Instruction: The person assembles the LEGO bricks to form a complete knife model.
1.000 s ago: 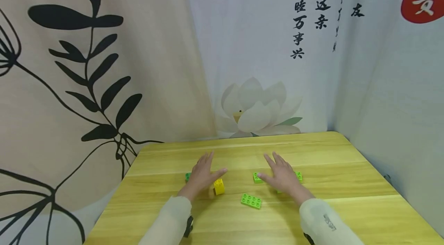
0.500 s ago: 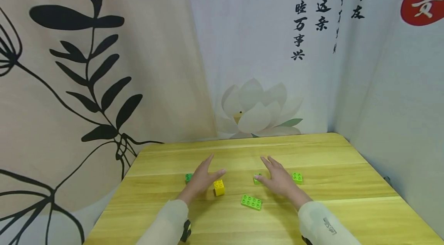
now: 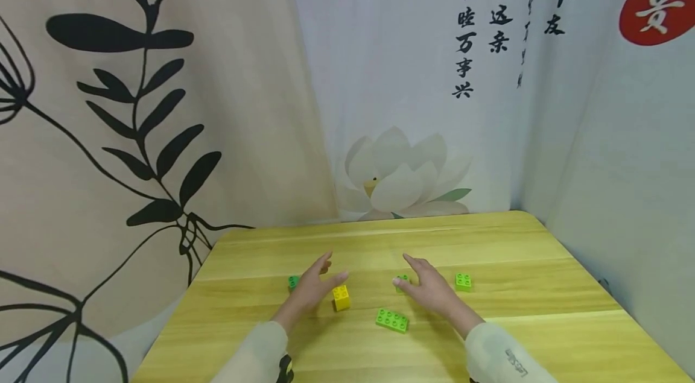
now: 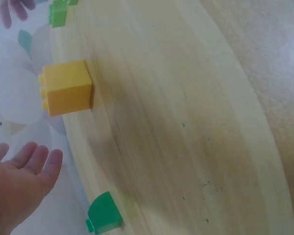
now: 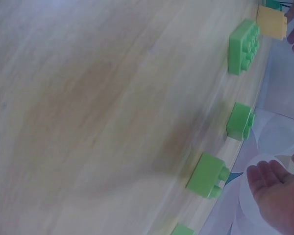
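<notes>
Both hands hover over the table with nothing in them. My left hand [image 3: 314, 286] is just left of a yellow toy brick [image 3: 341, 298], its fingers loosely bent. A dark green brick with a curved side [image 4: 105, 213] lies on that hand's outer side. My right hand [image 3: 431, 291] hangs over the small light green bricks, its thumb overlapping one of them [image 3: 403, 279] in the head view. Another small light green brick [image 3: 463, 282] lies to its right. One more [image 5: 207, 175] shows in the right wrist view, hidden under the hand from above. Between the hands, nearer me, lies a long light green brick [image 3: 392, 320].
The bricks sit on a wood-grain table [image 3: 488, 347] with a rounded far corner. A pale curtain [image 3: 391, 69] printed with a lotus, dark leaves and characters hangs right behind the far edge and along the sides.
Both hands have drawn back slightly toward me, and the right hand has shifted a little left, uncovering the small brick on its right. The head view has tipped up slightly. The bricks lie still.
</notes>
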Demonstrator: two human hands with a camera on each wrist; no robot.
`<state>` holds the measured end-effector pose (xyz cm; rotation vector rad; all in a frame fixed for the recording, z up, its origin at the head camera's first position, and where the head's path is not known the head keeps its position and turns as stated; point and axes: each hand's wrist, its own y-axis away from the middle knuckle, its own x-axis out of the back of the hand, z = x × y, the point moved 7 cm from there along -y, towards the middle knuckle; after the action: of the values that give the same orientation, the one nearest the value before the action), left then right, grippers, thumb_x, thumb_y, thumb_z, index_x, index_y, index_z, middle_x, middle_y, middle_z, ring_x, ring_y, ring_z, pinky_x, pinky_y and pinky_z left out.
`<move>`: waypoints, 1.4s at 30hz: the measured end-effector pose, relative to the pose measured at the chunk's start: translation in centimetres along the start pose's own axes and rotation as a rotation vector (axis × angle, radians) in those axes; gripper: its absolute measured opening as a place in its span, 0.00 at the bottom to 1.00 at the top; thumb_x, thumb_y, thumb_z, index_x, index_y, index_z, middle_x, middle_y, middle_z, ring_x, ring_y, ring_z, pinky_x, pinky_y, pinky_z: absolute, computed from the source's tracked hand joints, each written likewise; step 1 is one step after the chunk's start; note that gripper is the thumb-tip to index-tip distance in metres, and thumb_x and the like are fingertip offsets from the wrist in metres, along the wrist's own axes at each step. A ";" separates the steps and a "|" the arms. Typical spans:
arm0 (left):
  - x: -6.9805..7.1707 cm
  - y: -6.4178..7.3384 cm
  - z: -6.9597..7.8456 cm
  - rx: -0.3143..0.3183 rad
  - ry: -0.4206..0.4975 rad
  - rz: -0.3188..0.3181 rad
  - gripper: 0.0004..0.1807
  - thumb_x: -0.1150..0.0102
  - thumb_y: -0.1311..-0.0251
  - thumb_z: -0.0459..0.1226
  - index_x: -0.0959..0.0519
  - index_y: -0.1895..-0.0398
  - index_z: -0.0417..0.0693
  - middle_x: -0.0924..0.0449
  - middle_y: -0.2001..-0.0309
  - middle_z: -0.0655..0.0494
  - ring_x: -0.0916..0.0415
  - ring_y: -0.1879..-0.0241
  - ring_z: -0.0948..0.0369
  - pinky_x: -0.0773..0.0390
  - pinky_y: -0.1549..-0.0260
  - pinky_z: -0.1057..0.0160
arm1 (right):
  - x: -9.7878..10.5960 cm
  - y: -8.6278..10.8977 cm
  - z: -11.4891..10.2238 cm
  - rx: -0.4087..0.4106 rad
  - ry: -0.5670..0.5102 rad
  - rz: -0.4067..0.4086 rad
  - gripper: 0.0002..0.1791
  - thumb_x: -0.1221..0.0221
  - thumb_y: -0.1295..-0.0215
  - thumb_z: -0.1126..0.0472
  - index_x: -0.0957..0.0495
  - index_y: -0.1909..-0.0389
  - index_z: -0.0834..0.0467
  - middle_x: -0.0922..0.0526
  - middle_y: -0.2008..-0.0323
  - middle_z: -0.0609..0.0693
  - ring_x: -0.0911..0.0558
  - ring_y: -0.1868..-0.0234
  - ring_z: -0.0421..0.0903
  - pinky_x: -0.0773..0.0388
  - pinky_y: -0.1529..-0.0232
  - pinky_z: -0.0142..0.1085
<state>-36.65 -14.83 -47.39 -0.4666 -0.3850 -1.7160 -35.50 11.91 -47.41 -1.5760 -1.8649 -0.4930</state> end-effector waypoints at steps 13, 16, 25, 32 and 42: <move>0.4 0.6 -0.5 -0.021 0.105 0.006 0.45 0.38 0.36 0.54 0.45 0.23 0.44 0.36 0.32 0.39 0.39 0.34 0.41 0.31 0.43 0.40 | -0.2 0.2 -0.1 -0.026 -0.082 0.014 0.41 0.41 0.32 0.40 0.39 0.26 0.59 0.30 0.35 0.62 0.29 0.36 0.61 0.30 0.42 0.57; 0.3 0.8 -0.8 -0.018 0.119 0.005 0.44 0.37 0.36 0.54 0.44 0.24 0.45 0.35 0.33 0.40 0.38 0.34 0.42 0.29 0.44 0.40 | -0.4 0.4 -0.2 -0.030 -0.091 0.014 0.40 0.41 0.32 0.41 0.38 0.27 0.59 0.29 0.36 0.61 0.29 0.37 0.61 0.29 0.42 0.57; 0.1 1.3 -1.8 -0.008 0.112 -0.016 0.44 0.36 0.37 0.53 0.42 0.25 0.42 0.34 0.34 0.39 0.37 0.35 0.41 0.33 0.41 0.39 | -1.1 1.3 -0.6 -0.055 -0.155 -0.016 0.38 0.40 0.32 0.42 0.36 0.28 0.58 0.28 0.36 0.59 0.28 0.38 0.59 0.29 0.42 0.56; -0.2 1.4 -3.0 -0.001 0.087 -0.014 0.44 0.32 0.40 0.50 0.40 0.27 0.38 0.32 0.38 0.39 0.34 0.39 0.42 0.31 0.42 0.40 | -1.7 2.0 -0.6 -0.041 -0.211 -0.055 0.37 0.40 0.31 0.43 0.35 0.30 0.62 0.27 0.38 0.61 0.27 0.39 0.60 0.29 0.43 0.57; -0.7 1.9 -3.9 -0.004 0.099 -0.016 0.42 0.31 0.40 0.48 0.38 0.30 0.37 0.31 0.40 0.40 0.31 0.41 0.43 0.30 0.43 0.42 | -3.0 2.7 -1.0 0.008 -0.227 -0.138 0.37 0.40 0.31 0.45 0.35 0.31 0.65 0.28 0.39 0.64 0.27 0.40 0.63 0.27 0.45 0.57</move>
<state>-35.07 -16.50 -51.12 -0.3811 -0.3143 -1.7481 -32.39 9.67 -49.01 -1.5588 -2.1539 -0.3781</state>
